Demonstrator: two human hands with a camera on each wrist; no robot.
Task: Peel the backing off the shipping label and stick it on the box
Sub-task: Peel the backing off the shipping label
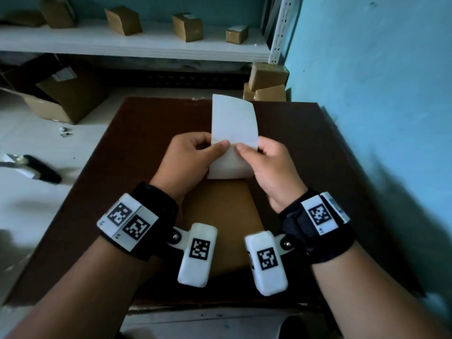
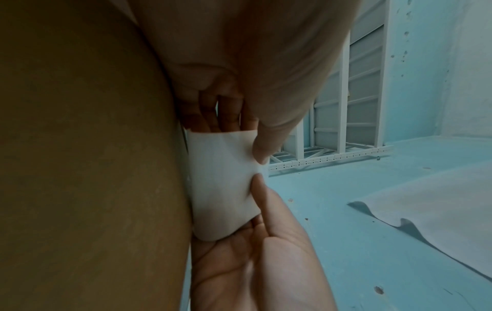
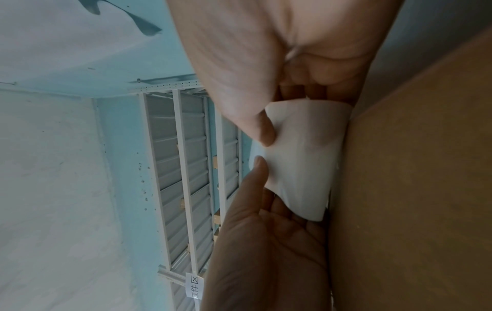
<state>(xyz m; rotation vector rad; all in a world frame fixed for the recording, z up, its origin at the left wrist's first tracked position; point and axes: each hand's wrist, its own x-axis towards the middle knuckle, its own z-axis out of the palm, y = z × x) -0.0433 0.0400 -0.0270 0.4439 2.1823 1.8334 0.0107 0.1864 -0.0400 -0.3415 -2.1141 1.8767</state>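
My head camera looks forward and down from above, taking in both my forearms, my left hand (image 1: 188, 157) and right hand (image 1: 266, 165), with a shelf (image 1: 137, 42) well beyond them. The camera under my left wrist looks along my palm (image 2: 239, 52) from very near, toward my right hand (image 2: 255, 263). The right wrist camera mirrors it, facing my left hand (image 3: 266, 252). All three views share the white label (image 1: 232, 140) between my thumbs.

Turquoise wall (image 1: 367, 69), white shelf (image 1: 137, 42) of small cartons (image 1: 123, 20), pale floor (image 1: 36, 133)
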